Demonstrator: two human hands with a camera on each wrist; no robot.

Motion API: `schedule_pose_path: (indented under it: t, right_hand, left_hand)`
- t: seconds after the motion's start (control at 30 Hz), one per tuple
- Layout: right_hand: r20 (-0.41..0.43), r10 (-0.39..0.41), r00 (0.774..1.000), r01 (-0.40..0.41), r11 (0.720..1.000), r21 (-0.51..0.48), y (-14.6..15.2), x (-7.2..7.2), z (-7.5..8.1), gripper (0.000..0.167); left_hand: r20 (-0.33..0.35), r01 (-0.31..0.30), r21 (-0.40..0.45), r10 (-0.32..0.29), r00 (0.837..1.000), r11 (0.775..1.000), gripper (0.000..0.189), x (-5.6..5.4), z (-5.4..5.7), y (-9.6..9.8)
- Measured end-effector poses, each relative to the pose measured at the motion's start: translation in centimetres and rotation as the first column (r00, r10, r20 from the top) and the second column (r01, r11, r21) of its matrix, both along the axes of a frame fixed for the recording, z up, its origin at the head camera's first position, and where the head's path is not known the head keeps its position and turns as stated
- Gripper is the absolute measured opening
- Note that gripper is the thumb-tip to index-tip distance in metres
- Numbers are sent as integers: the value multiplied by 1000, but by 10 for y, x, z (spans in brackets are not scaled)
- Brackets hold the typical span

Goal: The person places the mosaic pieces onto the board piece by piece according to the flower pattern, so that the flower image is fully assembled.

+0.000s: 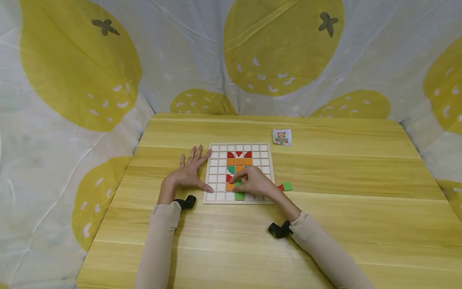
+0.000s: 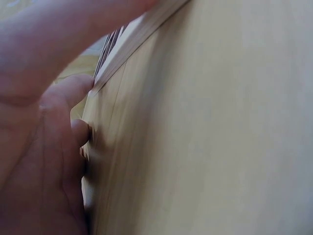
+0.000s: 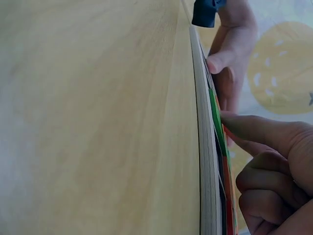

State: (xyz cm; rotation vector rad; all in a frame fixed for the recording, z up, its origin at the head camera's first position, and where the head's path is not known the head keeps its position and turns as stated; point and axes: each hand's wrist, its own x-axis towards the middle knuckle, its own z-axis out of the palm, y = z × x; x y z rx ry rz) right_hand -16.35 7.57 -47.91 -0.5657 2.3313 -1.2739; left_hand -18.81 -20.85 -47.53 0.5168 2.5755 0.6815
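My left hand (image 1: 188,171) spreads its fingers along the left side of a white gridded board (image 1: 218,143). The thumb lies on the lower left cells and the index fingertip touches the upper left edge. In the left wrist view, the thumb and fingertips meet the board's wooden side (image 2: 132,41). My right hand (image 1: 254,181) reaches over the board, index finger and thumb at an orange square tile (image 1: 229,187) in a lower cell, other fingers curled. Red quarter-round tiles, a row of orange squares and green tiles (image 1: 240,196) form a pattern, partly hidden under this hand.
Right of the board, a loose green square (image 1: 287,186) and a red tile (image 1: 280,188) lie beside my forearm. A small printed pattern card (image 1: 282,137) lies behind the board's right corner. Black wrist cameras (image 1: 279,230) hang at both sleeves; a lemon-print curtain surrounds the table.
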Motion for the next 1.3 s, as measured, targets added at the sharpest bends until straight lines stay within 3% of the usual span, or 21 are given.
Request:
schedule_pose_path:
  t: [0.2,0.5,0.77,1.0,1.13,1.3]
  right_hand:
    - [-35,-15,999,15,1000,22,-2,1,0,16]
    - [3,-14,1000,14,1000,-23,13,-3,7,19]
    - [-58,-89,994,88,996,-16,71,-10,17,18]
    - [-10,-159,987,158,987,-17,133,-13,9,23]
    - [25,-140,990,141,990,-21,160,-12,4,27]
    - [81,-34,996,37,999,-37,180,-10,-1,32]
  left_hand:
    - [1,-1,10,1,1000,1000,140,-2,-2,0]
    - [4,-4,15,3,1000,1000,141,-1,0,1]
    - [0,3,16,-3,1000,1000,141,-1,-1,1]
    - [1,-1,15,1,1000,1000,141,0,0,0]
    - [6,-2,22,2,1000,1000,141,0,0,1]
    - [9,-3,18,3,1000,1000,140,1,0,1]
